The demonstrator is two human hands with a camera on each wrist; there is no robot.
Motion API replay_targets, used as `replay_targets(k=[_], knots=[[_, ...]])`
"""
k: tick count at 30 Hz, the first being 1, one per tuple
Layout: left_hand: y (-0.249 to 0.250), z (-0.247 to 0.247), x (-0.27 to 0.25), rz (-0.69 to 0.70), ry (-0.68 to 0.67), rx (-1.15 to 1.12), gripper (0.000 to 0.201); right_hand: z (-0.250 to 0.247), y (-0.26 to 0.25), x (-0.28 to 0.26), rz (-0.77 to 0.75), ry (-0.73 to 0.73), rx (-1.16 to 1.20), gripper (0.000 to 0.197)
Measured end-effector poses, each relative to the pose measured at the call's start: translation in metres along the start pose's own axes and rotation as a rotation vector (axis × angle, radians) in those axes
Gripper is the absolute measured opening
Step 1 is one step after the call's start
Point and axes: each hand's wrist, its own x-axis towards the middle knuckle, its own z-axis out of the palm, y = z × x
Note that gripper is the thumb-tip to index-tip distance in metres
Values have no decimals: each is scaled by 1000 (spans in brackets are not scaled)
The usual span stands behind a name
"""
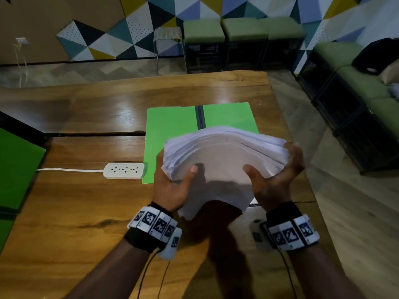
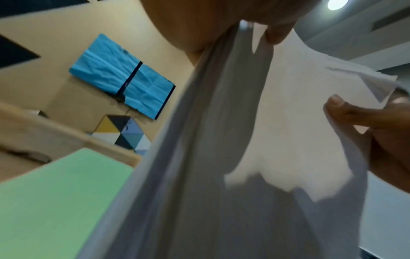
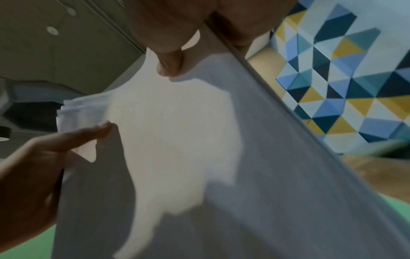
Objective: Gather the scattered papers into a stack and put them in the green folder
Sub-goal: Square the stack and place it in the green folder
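A thick stack of white papers [image 1: 224, 156] is held up, tilted and fanned, above the near part of the open green folder [image 1: 172, 126] lying flat on the wooden table [image 1: 86, 117]. My left hand [image 1: 172, 184] grips the stack's left side, thumb on top and fingers beneath. On the right side my right hand [image 1: 278, 180] grips it the same way. The left wrist view shows the paper stack [image 2: 221, 157] edge-on over the green folder [image 2: 55, 201], with the right hand [image 2: 366, 119] opposite. In the right wrist view, the paper stack [image 3: 188, 131] fills the frame, the left hand [image 3: 44, 157] opposite.
A white power strip [image 1: 124, 170] with its cable lies just left of the folder. Another green sheet [image 1: 17, 169] sits at the table's left edge. The table's right edge [image 1: 302, 169] is close to my right hand. Green-cushioned stools [image 1: 244, 29] stand beyond the table.
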Motion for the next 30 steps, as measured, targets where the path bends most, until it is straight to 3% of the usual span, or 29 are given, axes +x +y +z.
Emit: replay_targets(k=[2, 5, 8, 10, 12, 14, 16, 18, 19, 21, 23, 27, 30], knots=[[-2, -4, 8, 147, 61, 28, 75, 0, 7, 16, -204, 25, -74, 103], [6, -7, 23, 453, 56, 44, 82, -8, 13, 35, -298, -48, -41, 95], [9, -14, 43, 613, -45, 15, 54, -18, 16, 51, -451, -164, -116, 58], [10, -17, 49, 610, -85, 58, 30, -19, 14, 56, -467, -181, -174, 48], [9, -17, 48, 590, -70, 54, 27, -18, 16, 56, -453, -187, -184, 43], [5, -12, 43, 556, -42, -1, 37, -18, 20, 56, -440, -159, -137, 35], [-5, -7, 34, 380, -68, -74, 67, -15, 21, 53, -410, -89, -75, 30], [-10, 0, 21, 35, -86, -133, 81, -7, 26, 41, -255, 6, 31, 36], [-15, 3, 15, -71, -80, -165, 67, -2, 31, 31, -104, 28, 101, 50], [-27, 7, 10, -90, -20, -165, 39, 7, 45, 9, 260, -24, 225, 70], [-34, 7, 11, -91, -31, -154, 37, 11, 61, -9, 526, -152, 211, 68], [-59, 9, 7, -179, -6, -145, 36, 17, 94, -30, 714, -407, 42, 25], [-66, 19, 12, -212, 73, -157, 31, 27, 105, -28, 865, -381, 235, 30]])
